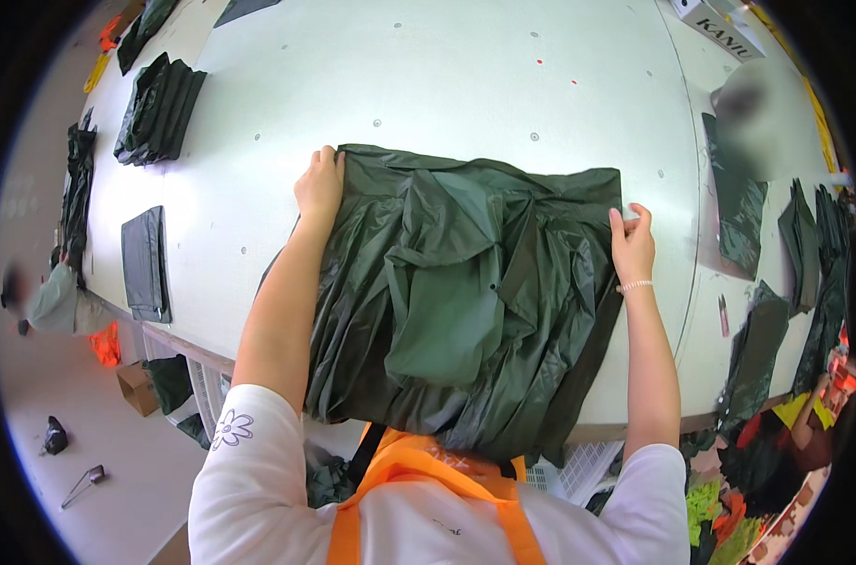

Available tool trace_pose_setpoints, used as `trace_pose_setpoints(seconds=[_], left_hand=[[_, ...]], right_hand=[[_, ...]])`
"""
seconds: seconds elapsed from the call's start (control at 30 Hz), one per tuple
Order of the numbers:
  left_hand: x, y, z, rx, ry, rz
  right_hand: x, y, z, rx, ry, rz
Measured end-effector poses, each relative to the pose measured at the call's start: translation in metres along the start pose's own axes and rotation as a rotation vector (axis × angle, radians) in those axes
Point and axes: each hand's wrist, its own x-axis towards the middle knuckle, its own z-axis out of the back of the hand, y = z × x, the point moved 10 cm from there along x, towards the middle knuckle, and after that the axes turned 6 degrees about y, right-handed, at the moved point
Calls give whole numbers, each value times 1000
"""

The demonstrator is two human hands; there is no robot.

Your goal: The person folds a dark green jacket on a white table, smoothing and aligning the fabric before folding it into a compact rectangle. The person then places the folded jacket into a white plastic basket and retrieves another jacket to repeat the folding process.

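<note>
A dark green, shiny waterproof garment lies gathered and wrinkled over the near edge of the white table, its lower part hanging toward me. A smoother pocket-like panel shows at its middle. At its far left corner my left hand is closed, pinching the fabric edge. My right hand is at the far right corner, with thumb and fingers closed on the edge there. Between the two hands the far edge is stretched out almost straight.
Folded dark green pieces are stacked at the far left, with a flat folded piece nearer. More dark pieces lie along the right side by a small pen-like tool. A white box stands far right. Other people are at both sides.
</note>
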Motion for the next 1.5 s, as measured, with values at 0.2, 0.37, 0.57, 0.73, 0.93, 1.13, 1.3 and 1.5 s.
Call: trace_pose_setpoints(seconds=[0.2, 0.37, 0.57, 0.73, 0.93, 1.13, 1.3, 1.5], left_hand=[[-85, -20, 107, -518, -136, -175], [-253, -77, 87, -456, 487, -406], [-266, -77, -8, -1377, 802, -33], [-293, -89, 5, -2162, 1233, 739], [-287, -86, 24, -2440, 1121, 692], [-333, -107, 11, -2430, 1183, 887], [-361, -157, 47, -2673, 1579, 420], [-342, -153, 66, -2745, 1338, 420]], right_hand=[[-207, 12, 50, 127, 21, -15], [-363, 67, -13, 178, 232, -175], [-340, 32, 10, 49, -71, -115], [-317, -31, 59, -114, -100, -293], [-280, -86, 88, -75, 86, -336], [-244, 53, 86, 398, 367, 242], [-268, 121, -96, 1328, 773, -479], [-219, 118, -68, 1058, 310, -143]])
